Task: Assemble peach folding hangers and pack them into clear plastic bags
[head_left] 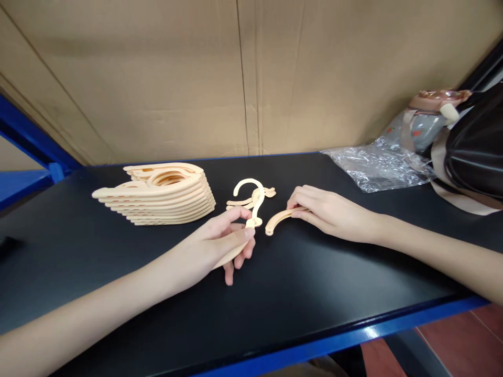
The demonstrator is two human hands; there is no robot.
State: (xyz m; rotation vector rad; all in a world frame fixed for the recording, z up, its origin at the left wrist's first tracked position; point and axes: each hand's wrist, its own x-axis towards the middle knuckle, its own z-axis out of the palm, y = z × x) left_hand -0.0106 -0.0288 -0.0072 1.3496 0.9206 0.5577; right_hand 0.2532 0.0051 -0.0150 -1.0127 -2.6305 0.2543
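Note:
My left hand [220, 243] is closed round a cream plastic hanger piece with an upright hook [253, 196], its arm running under my fingers. My right hand [326, 209] rests on the black table [118, 272] and pinches the end of a curved cream hanger arm [280, 220] lying flat. Between and behind the two hands lie a few more loose cream hook pieces [245, 201]. A neat stack of several folded cream hangers [157, 192] sits to the left of my left hand.
A crumpled clear plastic bag [377, 165] lies at the back right. Beyond it stand a grey bottle with a pink lid [426, 118] and a black bag [477, 146]. Cardboard [236, 73] walls the back. The blue table edge [353, 337] runs along the front.

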